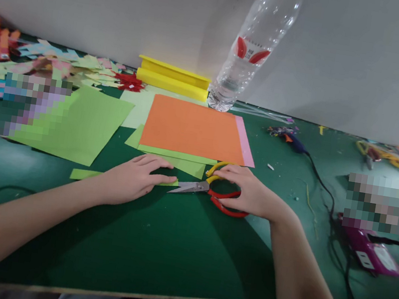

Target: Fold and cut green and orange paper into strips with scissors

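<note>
My left hand (134, 179) lies flat, fingers stretched out, on a narrow green paper strip (84, 174) on the green table. My right hand (248, 190) rests on the handles of scissors (201, 188) with red and yellow loops, fingers curled over them. The blades point left toward my left fingertips, nearly closed. Just behind both hands lies an orange sheet (193, 128) stacked on pink and light green sheets.
A large green sheet (78, 123) lies at the left. Paper scraps (58, 61) and yellow folded paper (173, 77) sit by the wall beside a clear plastic bottle (251, 51). A glue gun (293, 141) and black cable (328, 200) run along the right, near a purple device (373, 248).
</note>
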Demonstrator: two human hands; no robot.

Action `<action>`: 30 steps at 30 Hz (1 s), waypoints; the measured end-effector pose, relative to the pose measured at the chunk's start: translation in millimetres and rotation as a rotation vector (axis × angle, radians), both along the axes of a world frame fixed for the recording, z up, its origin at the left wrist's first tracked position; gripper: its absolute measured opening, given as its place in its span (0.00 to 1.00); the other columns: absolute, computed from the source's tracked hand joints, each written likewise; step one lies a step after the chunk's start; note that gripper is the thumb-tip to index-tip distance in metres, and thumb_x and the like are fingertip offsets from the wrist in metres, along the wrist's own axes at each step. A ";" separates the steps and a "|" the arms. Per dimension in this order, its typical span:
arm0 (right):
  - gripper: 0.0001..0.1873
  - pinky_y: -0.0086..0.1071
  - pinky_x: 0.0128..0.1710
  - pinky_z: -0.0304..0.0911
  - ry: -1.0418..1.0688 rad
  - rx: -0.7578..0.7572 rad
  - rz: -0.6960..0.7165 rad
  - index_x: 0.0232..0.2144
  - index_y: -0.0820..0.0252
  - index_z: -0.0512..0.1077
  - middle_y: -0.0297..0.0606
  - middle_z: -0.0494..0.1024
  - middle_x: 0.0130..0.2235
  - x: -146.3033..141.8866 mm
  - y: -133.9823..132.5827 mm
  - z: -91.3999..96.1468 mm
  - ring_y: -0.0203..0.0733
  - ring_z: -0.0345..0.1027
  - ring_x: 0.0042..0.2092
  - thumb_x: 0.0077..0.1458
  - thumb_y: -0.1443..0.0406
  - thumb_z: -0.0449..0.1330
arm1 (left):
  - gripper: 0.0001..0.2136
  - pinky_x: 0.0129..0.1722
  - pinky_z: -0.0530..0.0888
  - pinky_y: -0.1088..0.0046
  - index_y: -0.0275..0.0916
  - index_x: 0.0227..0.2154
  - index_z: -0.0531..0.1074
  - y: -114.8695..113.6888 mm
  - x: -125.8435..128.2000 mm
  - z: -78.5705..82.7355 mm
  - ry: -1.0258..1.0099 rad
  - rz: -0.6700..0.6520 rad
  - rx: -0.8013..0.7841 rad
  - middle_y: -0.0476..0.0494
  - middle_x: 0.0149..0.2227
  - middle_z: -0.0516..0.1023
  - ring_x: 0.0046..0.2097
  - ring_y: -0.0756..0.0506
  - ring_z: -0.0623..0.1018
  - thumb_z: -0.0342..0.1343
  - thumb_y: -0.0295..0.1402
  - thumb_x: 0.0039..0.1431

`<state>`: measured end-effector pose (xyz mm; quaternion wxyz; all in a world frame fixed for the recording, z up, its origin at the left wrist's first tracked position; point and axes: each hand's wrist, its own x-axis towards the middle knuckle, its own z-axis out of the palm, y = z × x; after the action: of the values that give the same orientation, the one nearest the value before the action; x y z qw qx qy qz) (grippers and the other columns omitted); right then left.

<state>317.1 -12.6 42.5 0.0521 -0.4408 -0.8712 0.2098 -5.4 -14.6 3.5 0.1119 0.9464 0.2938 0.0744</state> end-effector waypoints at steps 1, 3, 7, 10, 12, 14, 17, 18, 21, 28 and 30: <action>0.25 0.46 0.55 0.57 -0.003 0.003 -0.002 0.50 0.52 0.71 0.41 0.73 0.51 0.1 -0.1 0.2 0.51 0.65 0.53 0.47 0.62 0.61 | 0.23 0.58 0.62 0.55 0.47 0.57 0.63 0.1 -0.1 -0.1 0.000 -0.003 0.004 0.42 0.60 0.62 0.61 0.39 0.60 0.44 0.21 0.62; 0.25 0.46 0.55 0.57 -0.013 0.008 -0.008 0.50 0.52 0.71 0.41 0.73 0.51 0.2 -0.1 0.7 0.51 0.65 0.53 0.47 0.62 0.61 | 0.23 0.58 0.62 0.55 0.47 0.58 0.63 0.2 -0.5 -0.4 0.000 -0.008 0.004 0.42 0.60 0.61 0.62 0.39 0.60 0.44 0.21 0.62; 0.23 0.47 0.54 0.57 -0.028 0.003 -0.023 0.48 0.53 0.73 0.41 0.73 0.50 0.3 -0.3 2.2 0.50 0.65 0.52 0.47 0.60 0.62 | 0.24 0.58 0.62 0.55 0.49 0.58 0.63 -0.1 -1.8 0.2 -0.007 -0.008 -0.004 0.44 0.60 0.61 0.62 0.40 0.60 0.45 0.20 0.61; 0.23 0.47 0.53 0.58 -0.018 0.001 -0.026 0.49 0.52 0.72 0.41 0.73 0.50 -1.1 -1.4 3.2 0.50 0.65 0.51 0.47 0.59 0.61 | 0.24 0.58 0.62 0.55 0.48 0.57 0.63 -0.3 -2.4 1.3 -0.019 -0.008 -0.010 0.43 0.59 0.62 0.61 0.39 0.60 0.45 0.20 0.61; 0.23 0.47 0.53 0.59 -0.022 0.002 -0.021 0.48 0.53 0.72 0.41 0.73 0.50 -3.6 -2.8 3.2 0.51 0.65 0.52 0.48 0.58 0.61 | 0.25 0.57 0.62 0.54 0.49 0.57 0.63 -0.1 -2.3 1.3 -0.023 -0.007 -0.018 0.43 0.60 0.62 0.61 0.39 0.60 0.45 0.19 0.60; 0.24 0.47 0.54 0.58 -0.036 0.005 -0.015 0.49 0.54 0.70 0.42 0.72 0.51 -7.0 -4.5 2.5 0.51 0.64 0.53 0.48 0.58 0.60 | 0.27 0.57 0.62 0.54 0.50 0.58 0.63 0.2 -2.1 0.8 -0.023 0.001 -0.024 0.44 0.60 0.61 0.61 0.39 0.60 0.44 0.18 0.59; 0.26 0.49 0.55 0.57 -0.052 0.011 -0.009 0.50 0.55 0.68 0.42 0.71 0.52 -11.6 -6.4 0.7 0.52 0.62 0.55 0.47 0.59 0.61 | 0.28 0.57 0.62 0.53 0.50 0.57 0.63 0.5 -1.6 0.1 -0.020 0.004 -0.021 0.44 0.61 0.61 0.62 0.39 0.59 0.42 0.16 0.59; 0.26 0.49 0.55 0.56 -0.055 0.012 -0.005 0.50 0.55 0.68 0.42 0.71 0.53 -12.6 -6.6 0.4 0.53 0.61 0.56 0.47 0.59 0.61 | 0.28 0.57 0.62 0.53 0.49 0.57 0.63 0.5 -1.5 0.0 -0.019 0.001 -0.017 0.44 0.60 0.61 0.62 0.39 0.59 0.41 0.16 0.59; 0.26 0.50 0.55 0.56 -0.066 0.011 0.009 0.51 0.55 0.68 0.43 0.71 0.53 -14.2 -6.3 0.5 0.53 0.61 0.56 0.47 0.59 0.61 | 0.28 0.57 0.62 0.54 0.48 0.57 0.64 0.3 -1.5 0.0 -0.010 0.001 -0.005 0.43 0.60 0.61 0.62 0.39 0.59 0.41 0.16 0.58; 0.24 0.49 0.53 0.58 -0.076 0.014 0.024 0.50 0.56 0.68 0.44 0.72 0.52 -14.8 -5.3 2.8 0.53 0.64 0.54 0.50 0.57 0.59 | 0.27 0.57 0.63 0.54 0.49 0.57 0.64 0.5 -2.9 -2.8 -0.027 0.006 0.000 0.43 0.59 0.62 0.61 0.39 0.61 0.43 0.17 0.59; 0.24 0.49 0.52 0.58 -0.072 0.013 0.017 0.50 0.55 0.68 0.44 0.72 0.52 -14.7 -5.5 3.0 0.53 0.64 0.53 0.51 0.57 0.59 | 0.27 0.57 0.63 0.54 0.49 0.57 0.64 0.7 -3.1 -3.3 -0.035 0.005 -0.001 0.43 0.59 0.62 0.61 0.39 0.61 0.43 0.18 0.59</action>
<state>302.3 -18.1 45.5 0.0215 -0.4404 -0.8775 0.1887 -8.4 -13.9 0.2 0.1174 0.9441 0.2943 0.0913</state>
